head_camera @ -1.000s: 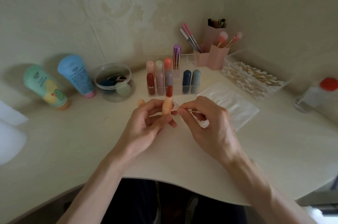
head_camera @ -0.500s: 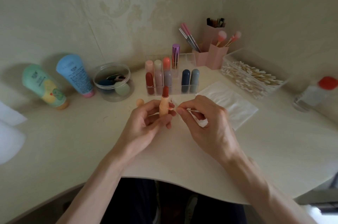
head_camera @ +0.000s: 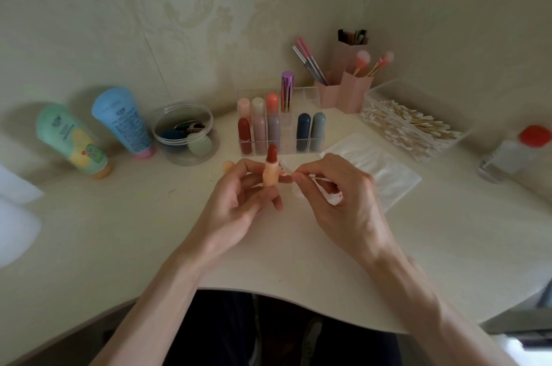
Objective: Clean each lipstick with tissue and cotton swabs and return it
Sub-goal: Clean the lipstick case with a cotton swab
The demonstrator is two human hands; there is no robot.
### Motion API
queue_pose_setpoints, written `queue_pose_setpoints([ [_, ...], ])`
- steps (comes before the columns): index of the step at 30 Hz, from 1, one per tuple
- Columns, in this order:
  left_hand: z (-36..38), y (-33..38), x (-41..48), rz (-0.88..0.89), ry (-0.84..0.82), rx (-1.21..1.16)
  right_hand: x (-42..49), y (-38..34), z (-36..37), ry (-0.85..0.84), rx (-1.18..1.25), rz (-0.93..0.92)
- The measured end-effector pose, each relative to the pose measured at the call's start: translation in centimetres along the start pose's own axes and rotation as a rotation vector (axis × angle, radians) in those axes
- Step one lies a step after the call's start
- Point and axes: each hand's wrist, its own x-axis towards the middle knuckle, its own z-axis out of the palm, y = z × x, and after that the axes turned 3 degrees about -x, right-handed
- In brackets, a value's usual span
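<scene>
The left hand [head_camera: 239,201] fingers [head_camera: 254,163] clamp the lipstick [head_camera: 271,170] upright above the counter [head_camera: 149,231]. The right hand [head_camera: 340,204] fingers [head_camera: 301,172] pinch a cotton swab [head_camera: 316,178] just beside it, with a stained tissue [head_camera: 332,197] tucked underneath.

The left hand [head_camera: 239,201] and right hand [head_camera: 343,207] are bare, slender and long-fingered, with tendons and veins showing on the back of the right one. The left forearm [head_camera: 161,306] and right forearm [head_camera: 418,300] are uncovered to the near edge. Beyond the surface's [head_camera: 119,231] near rim, dark clothing [head_camera: 221,329] covers the lap, its cut too dim to tell.
</scene>
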Motion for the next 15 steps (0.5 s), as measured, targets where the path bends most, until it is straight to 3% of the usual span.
queue_pose_setpoints([
  [15, -0.11, 0.08, 0.07, 0.023, -0.008, 0.074, -0.07, -0.11, 0.02, -0.015, -0.012, -0.035],
])
